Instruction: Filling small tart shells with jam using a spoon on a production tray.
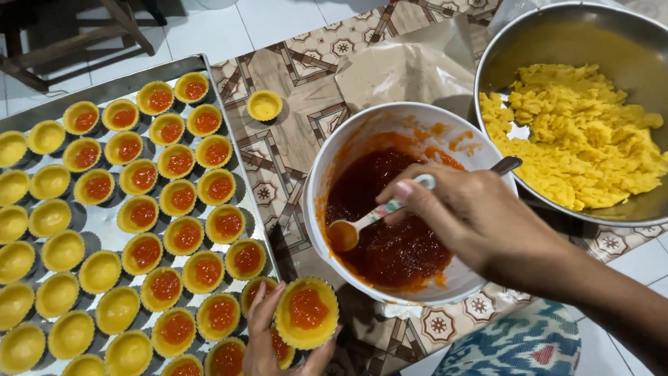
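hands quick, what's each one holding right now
Left hand: closed around a filled tart shell, held over the tray.
Right hand: closed on a small spoon dipped into the jam bowl.

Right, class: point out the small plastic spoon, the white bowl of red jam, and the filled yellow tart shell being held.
small plastic spoon [362,221], head view, on its handle.
white bowl of red jam [327,163], head view, on its left rim.
filled yellow tart shell [306,310], head view, on its jam centre.

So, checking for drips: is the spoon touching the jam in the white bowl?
Touching. The head view shows the spoon bowl resting on the jam, held by the right hand.
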